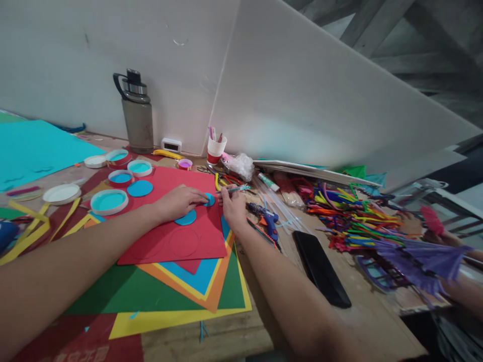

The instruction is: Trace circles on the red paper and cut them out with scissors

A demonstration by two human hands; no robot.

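Three flat blue circles lie on a smooth red sheet: a big circle, a middle circle and a small circle. They look like paper or thin foam. A thin round line is drawn on the red sheet near its front edge. Under it are blue, yellow, orange and green sheets, with their corners poking out on the table.

The left hand is bent a little, its fingers close together. Its fingertips touch the small circle, near the right edge of the red sheet. I cannot tell if they pinch it or just press it. The right hand is closed on a thin stick, held by the fingertips just beside the small circle. The stick is too small to see well.

On the left are round lids with blue insides, like this white-rimmed lid. On the right are a hard blue glue gun, a smooth black case and a messy heap of bright, fuzzy sticks.
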